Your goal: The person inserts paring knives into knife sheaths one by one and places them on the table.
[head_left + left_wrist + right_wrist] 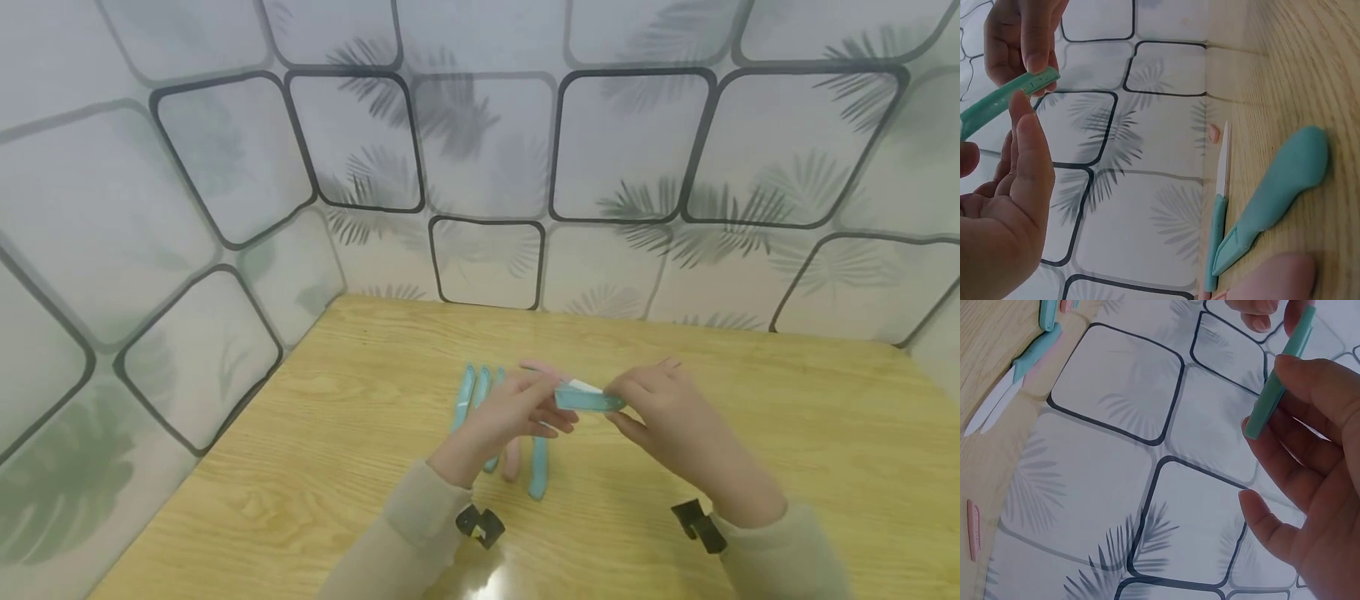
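Note:
Both hands hold a narrow teal knife cover (588,401) above the table, with no blade showing from it. My left hand (517,407) pinches its left end; the other fingers extend below. At the right end, my right hand (667,421) grips it between thumb and fingers. The left wrist view shows the cover (1004,97) tilted, with small slots near its end. On the table lie a bare knife (1217,231) with a teal handle and white blade, and a covered teal knife (1285,181). The right wrist view shows two white blades (991,403) side by side.
Teal knives (465,396) lie in a row beyond and under my left hand, with a pink handle (512,460) and a teal one (539,467) nearer me. A small pink piece (972,530) lies near the wall. A patterned wall (487,150) bounds the wooden table (300,467).

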A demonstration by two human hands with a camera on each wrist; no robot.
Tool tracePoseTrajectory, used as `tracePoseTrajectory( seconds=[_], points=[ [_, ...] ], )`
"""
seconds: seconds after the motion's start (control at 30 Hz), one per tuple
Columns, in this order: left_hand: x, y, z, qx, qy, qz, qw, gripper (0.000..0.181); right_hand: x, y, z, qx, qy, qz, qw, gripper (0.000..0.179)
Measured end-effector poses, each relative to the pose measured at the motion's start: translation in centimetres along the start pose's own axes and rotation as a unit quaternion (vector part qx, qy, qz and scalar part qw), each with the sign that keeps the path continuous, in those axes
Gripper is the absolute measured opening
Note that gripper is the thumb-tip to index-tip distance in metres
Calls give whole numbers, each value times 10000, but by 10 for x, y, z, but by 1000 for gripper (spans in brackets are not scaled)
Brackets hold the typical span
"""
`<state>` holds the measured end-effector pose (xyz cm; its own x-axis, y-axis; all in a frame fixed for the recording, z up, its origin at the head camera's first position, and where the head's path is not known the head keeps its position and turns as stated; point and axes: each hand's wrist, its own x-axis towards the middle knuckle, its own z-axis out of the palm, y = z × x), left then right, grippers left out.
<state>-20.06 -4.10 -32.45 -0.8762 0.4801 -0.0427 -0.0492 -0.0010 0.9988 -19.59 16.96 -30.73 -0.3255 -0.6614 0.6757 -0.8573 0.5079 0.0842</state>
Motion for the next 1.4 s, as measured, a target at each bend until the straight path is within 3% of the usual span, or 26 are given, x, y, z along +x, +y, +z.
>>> tracePoseTrajectory(
  seconds=[0.17, 0.37, 0.47, 0.6, 0.67, 0.73, 0.83, 0.97, 1.03, 1.13, 1.27, 1.4],
  points=[
    [1, -4, -2, -35, -413, 15, 9991, 38, 2, -7, 4, 6, 69, -296, 9995, 18],
    [0, -7, -5, -277, -881, -92, 9957, 34, 5, -14, 9, 0, 137, -442, 9989, 37],
    [-1, -6, -6, -459, -1211, -157, 9915, 34, 5, -15, 10, -31, 107, -494, 9987, 17],
    [-1, -6, -7, -478, -1331, -93, 9899, 34, 5, -15, 10, -4, 69, -474, 9989, 41],
    [0, -6, -7, -373, -1283, -46, 9910, 33, 5, -14, 10, 64, 96, -426, 9990, 45],
    [0, -6, -8, -275, -1129, -21, 9932, 31, 5, -12, 9, 129, 151, -330, 9993, 45],
    [0, -3, -11, -170, -674, 106, 9975, 31, 4, -8, 7, 236, 240, -51, 9994, 29],
    [-3, 4, -16, -337, 418, 289, 9981, 35, -1, 2, 5, 423, 217, 610, 9970, 22],
    [-5, 8, -19, -629, 1013, 329, 9923, 35, -4, 6, 5, 517, 62, 1004, 9936, 17],
    [-6, 14, -24, -1123, 1766, 425, 9769, 35, -5, 13, 7, 698, -468, 1690, 9820, 19],
    [-7, 19, -27, -1727, 2295, 609, 9559, 34, -1, 21, 11, 784, -1300, 2344, 9602, 15],
    [-6, 20, -28, -2167, 2512, 671, 9410, 31, 2, 32, 20, 583, -1726, 2399, 9536, 13]
  ],
)
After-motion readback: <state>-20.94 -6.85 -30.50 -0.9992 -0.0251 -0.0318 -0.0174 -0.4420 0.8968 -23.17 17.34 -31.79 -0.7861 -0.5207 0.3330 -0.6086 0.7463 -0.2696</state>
